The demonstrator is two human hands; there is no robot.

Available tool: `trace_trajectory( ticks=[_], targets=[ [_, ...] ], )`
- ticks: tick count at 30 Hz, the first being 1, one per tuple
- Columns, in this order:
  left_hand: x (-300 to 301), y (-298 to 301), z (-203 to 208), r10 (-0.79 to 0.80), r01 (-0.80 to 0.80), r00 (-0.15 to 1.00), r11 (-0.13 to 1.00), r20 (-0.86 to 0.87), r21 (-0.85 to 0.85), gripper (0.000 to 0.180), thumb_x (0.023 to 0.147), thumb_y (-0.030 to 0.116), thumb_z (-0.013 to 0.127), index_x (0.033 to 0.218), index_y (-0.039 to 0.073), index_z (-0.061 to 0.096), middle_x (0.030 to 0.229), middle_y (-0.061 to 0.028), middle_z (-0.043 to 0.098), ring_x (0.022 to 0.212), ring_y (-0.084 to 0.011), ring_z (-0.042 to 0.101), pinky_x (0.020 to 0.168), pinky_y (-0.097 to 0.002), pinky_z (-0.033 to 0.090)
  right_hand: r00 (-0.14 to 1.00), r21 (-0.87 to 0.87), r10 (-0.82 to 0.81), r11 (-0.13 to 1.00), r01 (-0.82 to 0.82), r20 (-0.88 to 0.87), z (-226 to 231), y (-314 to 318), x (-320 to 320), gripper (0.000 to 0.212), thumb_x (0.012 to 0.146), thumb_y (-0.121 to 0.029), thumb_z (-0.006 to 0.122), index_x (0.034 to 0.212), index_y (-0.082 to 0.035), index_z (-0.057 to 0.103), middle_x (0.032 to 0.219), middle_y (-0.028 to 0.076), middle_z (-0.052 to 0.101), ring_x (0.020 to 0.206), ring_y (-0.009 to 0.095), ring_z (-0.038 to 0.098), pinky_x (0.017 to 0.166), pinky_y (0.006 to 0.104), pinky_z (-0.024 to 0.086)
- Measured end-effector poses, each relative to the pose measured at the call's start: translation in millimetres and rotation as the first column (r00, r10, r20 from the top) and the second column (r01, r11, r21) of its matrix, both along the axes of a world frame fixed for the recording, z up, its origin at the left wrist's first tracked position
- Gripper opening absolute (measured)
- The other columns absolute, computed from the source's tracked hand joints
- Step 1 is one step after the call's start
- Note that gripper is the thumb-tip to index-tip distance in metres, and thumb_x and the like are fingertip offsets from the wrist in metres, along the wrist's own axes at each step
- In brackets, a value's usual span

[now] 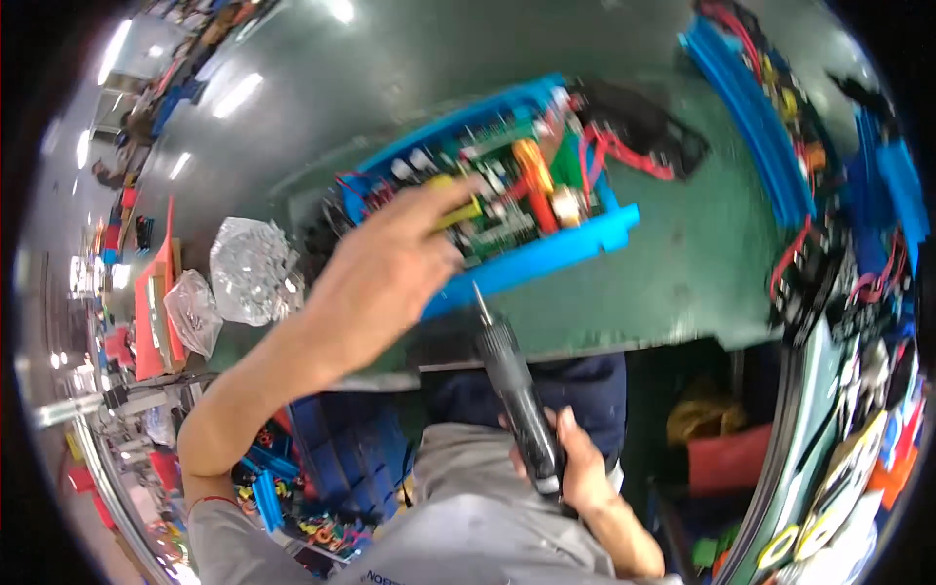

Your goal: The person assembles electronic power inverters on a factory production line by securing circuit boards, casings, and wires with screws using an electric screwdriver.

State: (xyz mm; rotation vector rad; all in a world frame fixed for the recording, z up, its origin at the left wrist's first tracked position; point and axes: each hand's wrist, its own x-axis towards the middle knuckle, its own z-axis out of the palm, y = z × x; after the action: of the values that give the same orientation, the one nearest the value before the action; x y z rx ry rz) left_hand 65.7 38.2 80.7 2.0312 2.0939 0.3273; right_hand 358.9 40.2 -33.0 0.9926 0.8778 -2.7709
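My left hand [395, 255] reaches over the green circuit board [502, 232] inside a blue housing [531, 273]. Its index finger stretches toward a yellow component [458, 210], and its thumb stands apart from that finger. Slight blur hides whether the fingertips touch the board. Low in front of my body, my right hand [582, 463] is wrapped round a black electric screwdriver [522, 405]. The screwdriver's bit [482, 300] points up toward the housing's near wall. An orange-wrapped part [534, 180] stands on the board, right of my left hand.
A black part with red wires [639, 132] lies beyond the housing's right end. Clear plastic bags [252, 271] and an orange-red bin [156, 312] are at the left. More blue housings [756, 122] line the right side of the green table [673, 283].
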Motion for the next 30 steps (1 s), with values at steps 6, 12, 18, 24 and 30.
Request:
trace_trajectory(
  ticks=[6, 12, 18, 24, 30],
  targets=[
    [-1, -17, 10, 0.047, -0.043, 0.991, 0.998, 0.122, -0.035, 0.012, 0.084, -0.002, 0.066, 0.094, -0.007, 0.069, 0.157, -0.0163, 0.042, 0.141, -0.0363, 0.044, 0.115, -0.0454, 0.041, 0.997, 0.024, 0.079, 0.997, -0.08, 0.019, 12, 2, -1, 0.093, 0.098, -0.076, 0.024, 0.136, 0.004, 0.054, 0.078, 0.01, 0.065, 0.064, 0.017, 0.057, 0.06, 0.0283, 0.043],
    [-1, -23, 17, 0.028, -0.016, 0.994, 0.994, 0.108, -0.106, 0.039, 0.079, 0.001, 0.065, 0.115, -0.014, 0.064, 0.16, -0.0209, 0.035, 0.149, -0.0361, 0.034, 0.122, -0.049, 0.03, 0.991, 0.068, 0.091, 0.993, -0.098, 0.101, 15, 5, -1, 0.094, 0.098, -0.076, 0.025, 0.135, 0.006, 0.053, 0.076, 0.012, 0.063, 0.063, 0.019, 0.057, 0.057, 0.0305, 0.044],
    [-3, -22, 18, 0.016, 0.019, 0.969, 0.99, 0.247, -0.14, 0.041, 0.078, 0.009, 0.065, 0.11, -0.018, 0.063, 0.158, -0.024, 0.038, 0.15, -0.0374, 0.032, 0.124, -0.0509, 0.024, 0.985, -0.33, 0.041, 0.939, -0.094, -0.165, 1, 7, 5, 0.094, 0.098, -0.076, 0.026, 0.14, 0.005, 0.05, 0.077, 0.01, 0.065, 0.062, 0.018, 0.059, 0.06, 0.0315, 0.047],
    [-13, -50, 27, 0.222, -0.241, 0.97, 0.937, 0.104, 0.251, 0.027, 0.09, 0.013, 0.066, 0.113, 0.0, 0.065, 0.144, -0.0232, 0.054, 0.136, -0.0391, 0.051, 0.116, -0.0542, 0.034, 0.981, 0.43, -0.001, 0.899, -0.085, 0.196, -11, 7, 43, 0.098, 0.095, -0.081, 0.024, 0.134, 0.004, 0.053, 0.076, 0.01, 0.061, 0.063, 0.018, 0.057, 0.057, 0.0293, 0.044],
    [-3, -115, -15, 0.769, -0.829, 0.544, 0.429, 0.336, 0.358, 0.038, 0.091, 0.02, 0.075, 0.12, -0.003, 0.064, 0.123, -0.0221, 0.065, 0.115, -0.0378, 0.062, 0.101, -0.0432, 0.047, 0.86, 0.88, -0.505, 0.44, 0.18, 0.076, 15, 62, 43, 0.072, 0.098, -0.06, 0.046, 0.132, 0.003, 0.055, 0.068, 0.004, 0.056, 0.055, 0.012, 0.051, 0.049, 0.0255, 0.038]
  ],
)
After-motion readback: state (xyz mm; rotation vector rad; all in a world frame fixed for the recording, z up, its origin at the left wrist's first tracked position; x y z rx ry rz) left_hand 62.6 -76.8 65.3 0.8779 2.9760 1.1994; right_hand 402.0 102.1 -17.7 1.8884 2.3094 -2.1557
